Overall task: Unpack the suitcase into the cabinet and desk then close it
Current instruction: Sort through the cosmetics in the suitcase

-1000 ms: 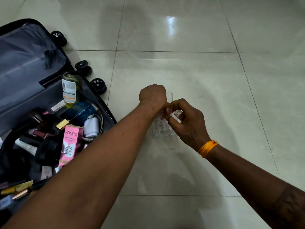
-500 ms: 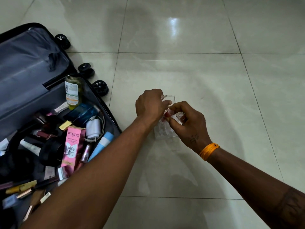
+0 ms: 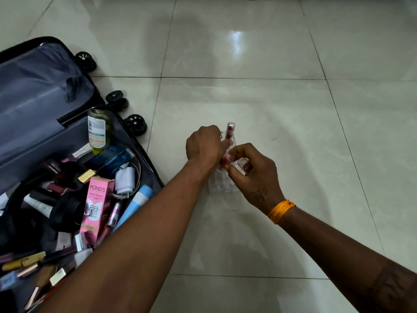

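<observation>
A black suitcase (image 3: pixel 52 91) lies open on the tiled floor at the left, its near half full of cosmetics. A small clear plastic organizer (image 3: pixel 222 187) stands on the floor to its right. Both hands work right above that organizer. My left hand (image 3: pixel 204 146) grips a slim dark-red lip gloss tube (image 3: pixel 230 131) that points up and away from me. My right hand (image 3: pixel 251 175) is curled round a small clear-capped tube (image 3: pixel 242 163), and its fingertips pinch a red piece (image 3: pixel 226 159) between the two hands. My hands hide the organizer's top.
In the suitcase lie a pink Pond's box (image 3: pixel 96 204), a yellow-green oil bottle (image 3: pixel 97 129), a white charger with cable (image 3: pixel 125 179), a light blue tube (image 3: pixel 135 204), black headphones (image 3: pixel 65 211) and several lipsticks. Suitcase wheels (image 3: pixel 135 124) stick out toward the hands. Pale glossy tiles surround them.
The dark-red tube now stands out above my left hand, where it was hidden before. Both hands stay over the organizer. The view has shifted slightly down and left.
</observation>
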